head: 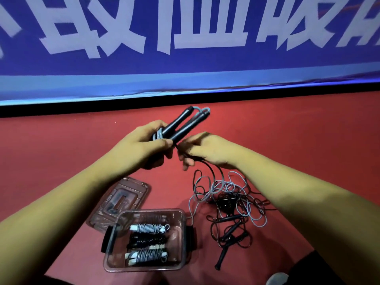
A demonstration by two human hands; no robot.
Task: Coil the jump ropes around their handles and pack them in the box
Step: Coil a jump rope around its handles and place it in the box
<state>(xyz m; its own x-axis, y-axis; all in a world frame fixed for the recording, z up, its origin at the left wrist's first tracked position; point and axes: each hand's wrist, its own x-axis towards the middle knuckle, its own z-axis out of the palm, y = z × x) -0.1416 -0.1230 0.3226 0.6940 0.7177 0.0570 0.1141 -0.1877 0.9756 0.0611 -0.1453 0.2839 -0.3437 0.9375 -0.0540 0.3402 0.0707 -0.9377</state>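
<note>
Now my left hand grips paired black handles together, steady core for winding. My right hand pinches rope just below them, ready to feed a turn. Slack trails into tangle on floor, right of box. Three coiled bundles already inside, lid off behind it. Banner shows white characters, cropped, unreadable.

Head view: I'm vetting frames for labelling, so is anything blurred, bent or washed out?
Head view: the right hand is motion-blurred; the banner edge bows from the wide lens; the clear box shows glare; the rope tangle is dim.
</note>
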